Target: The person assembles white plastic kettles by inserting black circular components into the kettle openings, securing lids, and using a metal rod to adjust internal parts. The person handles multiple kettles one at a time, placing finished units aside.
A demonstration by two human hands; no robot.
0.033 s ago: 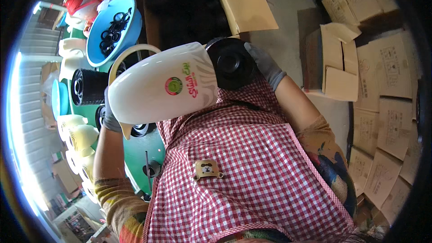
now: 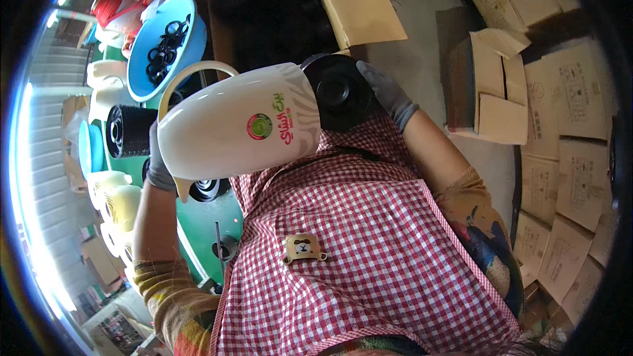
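Observation:
A cream-white thermos jug (image 2: 241, 122) lies sideways in front of my chest, a round printed emblem facing up. Its curved handle (image 2: 198, 69) is on the far side, and the spout points toward me at the lower left. My left hand (image 2: 157, 161), in a grey glove, grips the jug's left end, most of its fingers hidden behind it. At the other end a black round ribbed base (image 2: 337, 92) meets the jug; whether it is fastened cannot be told. My gloved right hand (image 2: 389, 95) grips this base by its outer edge, fingertips partly hidden.
A blue basin (image 2: 200, 43) of black rings stands at the far left on a green table (image 2: 221, 214), with a black stack (image 2: 135, 130) and several pale jug bodies (image 2: 119, 201). Ahead is an open carton (image 2: 362, 6) of black round parts. Flattened cartons (image 2: 573, 112) line the right.
The view has shifted very slightly, and the emblem on the jug sits a little farther right. Both hands keep the same hold.

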